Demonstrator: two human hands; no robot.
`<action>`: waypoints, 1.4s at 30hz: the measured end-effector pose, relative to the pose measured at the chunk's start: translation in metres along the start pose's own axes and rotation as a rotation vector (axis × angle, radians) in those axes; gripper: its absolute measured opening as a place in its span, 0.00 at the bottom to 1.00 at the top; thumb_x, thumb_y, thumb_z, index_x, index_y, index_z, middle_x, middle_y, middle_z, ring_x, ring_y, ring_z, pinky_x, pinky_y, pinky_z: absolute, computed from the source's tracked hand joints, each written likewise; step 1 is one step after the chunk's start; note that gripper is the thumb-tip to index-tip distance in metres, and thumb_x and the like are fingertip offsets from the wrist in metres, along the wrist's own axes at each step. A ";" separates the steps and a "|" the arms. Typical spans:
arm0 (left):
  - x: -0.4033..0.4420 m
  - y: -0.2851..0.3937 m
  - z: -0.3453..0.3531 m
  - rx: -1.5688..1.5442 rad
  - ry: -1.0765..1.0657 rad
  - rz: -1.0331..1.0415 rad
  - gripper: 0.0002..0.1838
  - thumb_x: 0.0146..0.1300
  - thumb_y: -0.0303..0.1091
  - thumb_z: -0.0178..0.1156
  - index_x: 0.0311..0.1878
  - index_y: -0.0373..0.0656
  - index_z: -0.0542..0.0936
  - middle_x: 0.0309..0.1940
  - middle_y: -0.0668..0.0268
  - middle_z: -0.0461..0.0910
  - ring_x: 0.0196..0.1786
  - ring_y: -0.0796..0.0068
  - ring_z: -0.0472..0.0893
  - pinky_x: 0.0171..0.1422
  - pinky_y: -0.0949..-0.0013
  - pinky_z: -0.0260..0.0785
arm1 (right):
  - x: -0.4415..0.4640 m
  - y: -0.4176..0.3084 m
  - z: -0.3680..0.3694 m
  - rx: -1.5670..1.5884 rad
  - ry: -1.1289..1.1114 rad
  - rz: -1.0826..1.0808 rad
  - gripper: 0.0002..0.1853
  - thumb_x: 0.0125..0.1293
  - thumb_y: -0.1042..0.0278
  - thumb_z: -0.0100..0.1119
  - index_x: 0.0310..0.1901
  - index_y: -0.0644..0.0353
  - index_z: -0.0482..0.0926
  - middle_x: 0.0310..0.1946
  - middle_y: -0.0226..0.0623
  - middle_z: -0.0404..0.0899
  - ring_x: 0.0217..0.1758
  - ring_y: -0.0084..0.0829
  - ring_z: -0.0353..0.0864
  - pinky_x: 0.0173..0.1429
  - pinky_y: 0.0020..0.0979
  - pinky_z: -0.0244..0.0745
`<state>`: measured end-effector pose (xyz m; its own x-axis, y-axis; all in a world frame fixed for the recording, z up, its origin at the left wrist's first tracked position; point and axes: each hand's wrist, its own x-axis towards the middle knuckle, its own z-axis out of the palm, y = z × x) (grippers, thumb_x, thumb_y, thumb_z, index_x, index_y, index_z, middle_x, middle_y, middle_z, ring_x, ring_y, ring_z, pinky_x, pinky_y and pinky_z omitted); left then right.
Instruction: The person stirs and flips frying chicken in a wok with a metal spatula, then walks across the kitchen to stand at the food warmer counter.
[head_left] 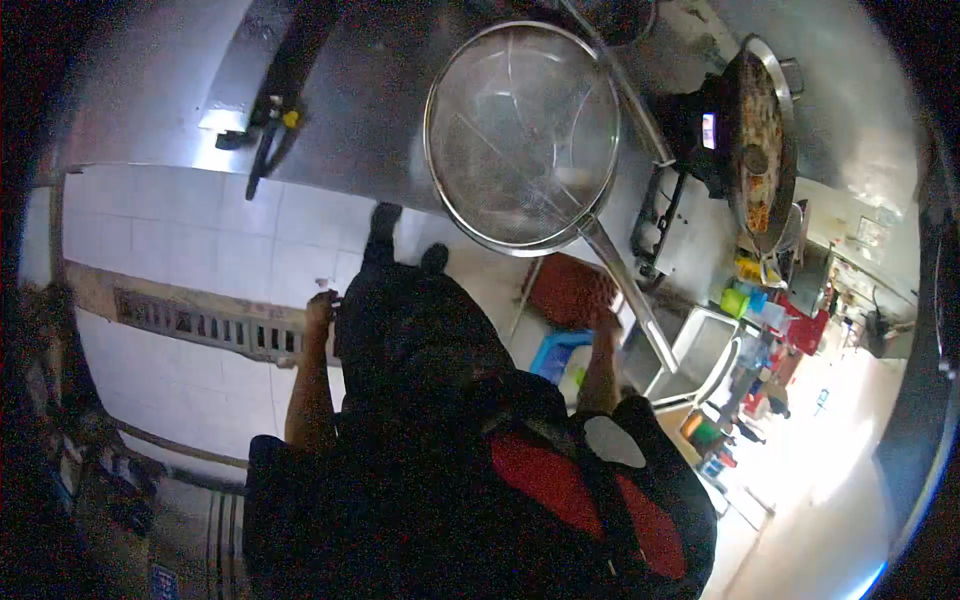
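My left hand (319, 306) hangs low beside my dark clothing, over the tiled floor. Its fingers look curled, and whatever they may hold is too small to make out. My right hand (607, 322) is on the other side of my body, close to a red basket-like container (572, 290). It is blurred, so I cannot make out its fingers. A large round mesh strainer (522, 135) lies in front of me over the metal counter, its long handle passing just right of my right hand; contact between them is not visible.
A wok (762, 150) with food remnants stands on the right, beside a dark burner. A long metal rod (630, 95) reaches past the strainer. A black lever (264, 150) juts from the counter front. A floor drain grate (215, 328) lies left; a white-rimmed sink (705, 350) is right.
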<state>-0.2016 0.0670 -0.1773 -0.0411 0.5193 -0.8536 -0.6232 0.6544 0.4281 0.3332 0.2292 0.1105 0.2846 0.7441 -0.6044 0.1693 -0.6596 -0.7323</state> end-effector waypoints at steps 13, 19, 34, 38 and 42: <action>0.063 0.008 -0.004 0.223 -0.255 -0.260 0.17 0.57 0.42 0.48 0.45 0.42 0.71 0.38 0.63 0.76 0.34 0.70 0.78 0.30 0.69 0.70 | -0.062 0.136 0.031 0.079 0.051 0.166 0.13 0.54 0.60 0.53 0.28 0.64 0.76 0.24 0.35 0.76 0.27 0.26 0.73 0.31 0.28 0.68; 0.144 0.037 0.003 0.238 -0.554 -0.355 0.16 0.56 0.43 0.45 0.37 0.41 0.73 0.28 0.61 0.76 0.21 0.68 0.74 0.20 0.68 0.67 | -0.068 0.253 0.038 -0.154 0.233 -0.213 0.13 0.51 0.64 0.58 0.17 0.61 0.68 0.16 0.31 0.68 0.22 0.22 0.68 0.27 0.26 0.65; -0.090 -0.010 0.228 1.330 -0.980 0.000 0.09 0.56 0.36 0.50 0.31 0.39 0.74 0.26 0.65 0.76 0.26 0.77 0.74 0.30 0.78 0.66 | -0.353 0.367 0.230 0.764 0.814 0.165 0.12 0.54 0.72 0.56 0.16 0.64 0.70 0.12 0.28 0.66 0.13 0.17 0.61 0.17 0.19 0.54; -0.251 -0.076 0.256 1.393 -1.380 -0.110 0.17 0.59 0.44 0.47 0.39 0.37 0.72 0.31 0.65 0.75 0.32 0.76 0.74 0.35 0.76 0.66 | -0.397 0.280 0.220 0.749 0.920 0.120 0.17 0.54 0.63 0.57 0.13 0.57 0.66 0.10 0.26 0.64 0.13 0.18 0.59 0.17 0.21 0.53; -0.366 -0.128 0.231 1.214 -1.790 -0.363 0.20 0.61 0.46 0.43 0.46 0.38 0.69 0.40 0.64 0.73 0.43 0.76 0.71 0.46 0.73 0.62 | -0.421 0.222 0.211 0.794 0.657 -0.136 0.17 0.62 0.57 0.43 0.37 0.65 0.73 0.30 0.35 0.74 0.32 0.26 0.74 0.37 0.27 0.70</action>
<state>0.0731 -0.0801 0.1491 0.9383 -0.3220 -0.1262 0.2480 0.3720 0.8945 0.0521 -0.2078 0.1366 0.8079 0.4453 -0.3859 -0.3642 -0.1374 -0.9211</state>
